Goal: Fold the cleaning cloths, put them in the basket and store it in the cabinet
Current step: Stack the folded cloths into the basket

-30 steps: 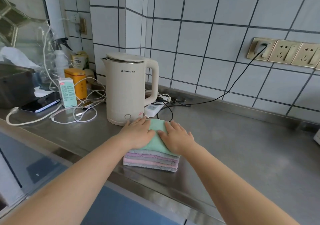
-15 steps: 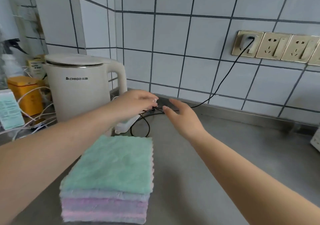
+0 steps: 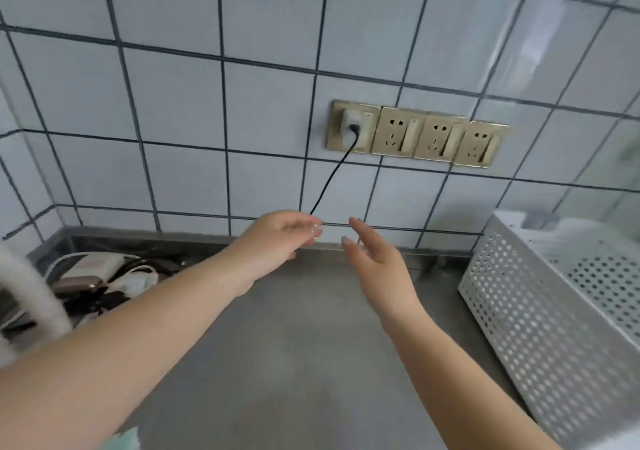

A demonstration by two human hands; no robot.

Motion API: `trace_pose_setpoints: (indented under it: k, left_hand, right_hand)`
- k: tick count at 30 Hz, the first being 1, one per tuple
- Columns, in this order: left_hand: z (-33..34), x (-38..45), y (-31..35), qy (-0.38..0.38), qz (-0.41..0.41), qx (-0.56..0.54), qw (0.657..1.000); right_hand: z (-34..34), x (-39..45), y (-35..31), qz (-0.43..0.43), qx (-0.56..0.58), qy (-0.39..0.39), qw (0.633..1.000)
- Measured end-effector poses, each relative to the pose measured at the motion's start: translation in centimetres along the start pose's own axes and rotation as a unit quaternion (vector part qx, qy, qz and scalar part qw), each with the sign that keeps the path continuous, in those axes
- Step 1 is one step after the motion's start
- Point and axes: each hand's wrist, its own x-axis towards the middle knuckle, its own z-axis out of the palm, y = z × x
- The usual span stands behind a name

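Steel counter, both hands raised, holding nothing: left hand loosely curled, right hand spread, likely heading for basket on right hand's side.

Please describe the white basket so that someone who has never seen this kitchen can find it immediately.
Start at the row of gold wall sockets on the tiled wall, then look down and to the right along the steel counter. The basket stands there at the counter's right end, against the wall. It is the only white box-shaped thing, and its metal sides are full of small round holes.
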Motion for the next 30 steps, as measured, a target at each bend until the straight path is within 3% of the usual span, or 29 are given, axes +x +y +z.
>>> trace_pose_setpoints:
  k: [7,13,16,20,25,30]
  left_hand:
    - [13.8,2.1,8.9,-0.126,0.074,0.021,0.989]
    - [24.9,3.7,10.6,-0.259,0.199,0.174,0.929]
    - [28.9,4.3,10.2,-0.311,0.297,0.31,0.848]
    - [32.0,5.6,9.6,-0.337,0.362,0.408,0.768]
    - [32.6,6.8,9.7,-0.291,0.423,0.428,0.744]
    - [31.1,7.2,9.1,-0.295,0.432,0.414,0.745]
  right_hand:
    - [-17.3,-5.5,-1.7,0.059,-0.151,0.128,0.979]
    - [-26.7,-9.9,1.2,0.138,-0.402,0.14,0.894]
    - [-28.3,-11.6,2.8,0.233,-0.485,0.081,0.839]
    - [-28.6,-12.5,4.4,0.244,-0.499,0.068,0.829]
    - [-27.9,-12.3,5.5,0.218,-0.512,0.093,0.826]
    - [-26.6,-12.3,5.8,0.195,-0.512,0.101,0.83]
